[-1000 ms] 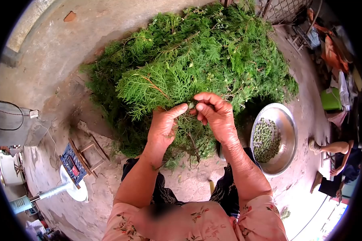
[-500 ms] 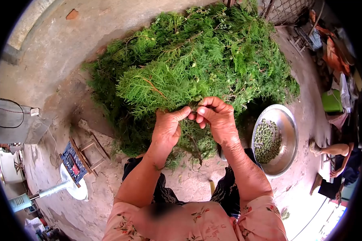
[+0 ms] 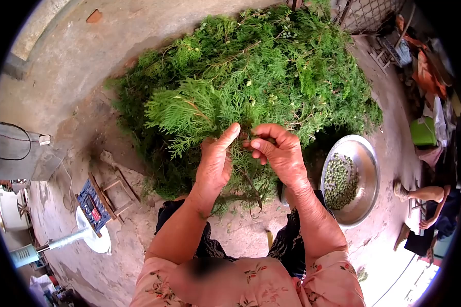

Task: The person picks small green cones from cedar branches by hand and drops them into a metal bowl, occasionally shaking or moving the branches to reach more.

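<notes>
My left hand (image 3: pixel 213 165) is wrapped round the stem end of a feathery evergreen branch (image 3: pixel 181 110), its thumb raised and straight. The branch fans out to the upper left over a big pile of cut evergreen branches (image 3: pixel 307 82). Close beside it, my right hand (image 3: pixel 283 157) pinches thumb and fingers together near the stem; what lies between the fingertips is too small to tell. To the right of that hand is a wide metal basin (image 3: pixel 367 192), tilted in view, with many small round green cones (image 3: pixel 339 179) in it.
A small wooden-framed stool (image 3: pixel 94 207) and a white fan (image 3: pixel 87 238) stand at the left. At the right edge another person's leg (image 3: pixel 427 191) and hand show, near a green container (image 3: pixel 423 130) and piled bags. A wire mesh (image 3: pixel 366 15) is at the top right.
My left thumb has lifted off the stem and now points up. The right hand has drawn slightly away to the right, still pinched. The branch has shifted a little left.
</notes>
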Demonstrator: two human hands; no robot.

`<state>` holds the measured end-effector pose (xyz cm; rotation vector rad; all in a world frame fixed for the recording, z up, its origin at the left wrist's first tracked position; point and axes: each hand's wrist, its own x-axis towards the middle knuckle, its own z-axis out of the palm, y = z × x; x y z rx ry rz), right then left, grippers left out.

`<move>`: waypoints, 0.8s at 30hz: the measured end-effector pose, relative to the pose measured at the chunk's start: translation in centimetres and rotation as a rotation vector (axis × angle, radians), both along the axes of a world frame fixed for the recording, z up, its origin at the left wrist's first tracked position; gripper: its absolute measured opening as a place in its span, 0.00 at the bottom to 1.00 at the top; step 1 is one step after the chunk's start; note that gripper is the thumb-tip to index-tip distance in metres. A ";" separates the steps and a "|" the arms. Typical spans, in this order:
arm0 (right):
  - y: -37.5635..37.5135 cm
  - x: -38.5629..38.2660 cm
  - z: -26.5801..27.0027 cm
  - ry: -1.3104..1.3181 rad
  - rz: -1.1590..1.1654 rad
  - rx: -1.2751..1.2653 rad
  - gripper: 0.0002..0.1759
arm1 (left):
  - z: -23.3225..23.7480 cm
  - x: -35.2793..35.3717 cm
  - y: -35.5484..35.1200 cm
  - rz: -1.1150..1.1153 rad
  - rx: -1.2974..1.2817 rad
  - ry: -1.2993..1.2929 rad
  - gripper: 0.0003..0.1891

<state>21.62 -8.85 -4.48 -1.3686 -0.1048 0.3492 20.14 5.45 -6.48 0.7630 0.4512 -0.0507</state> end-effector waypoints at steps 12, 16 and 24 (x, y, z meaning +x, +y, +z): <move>0.0 -0.1 0.1 0.156 -0.052 0.085 0.08 | 0.4 -0.5 0.1 0.035 0.023 0.066 0.04; -0.2 0.7 0.1 0.347 -0.121 0.333 0.08 | 0.6 -0.4 0.5 -0.072 -0.020 0.101 0.04; 0.8 0.1 -0.2 0.188 -0.078 0.106 0.10 | 0.4 -0.9 -0.7 -0.154 0.125 0.032 0.08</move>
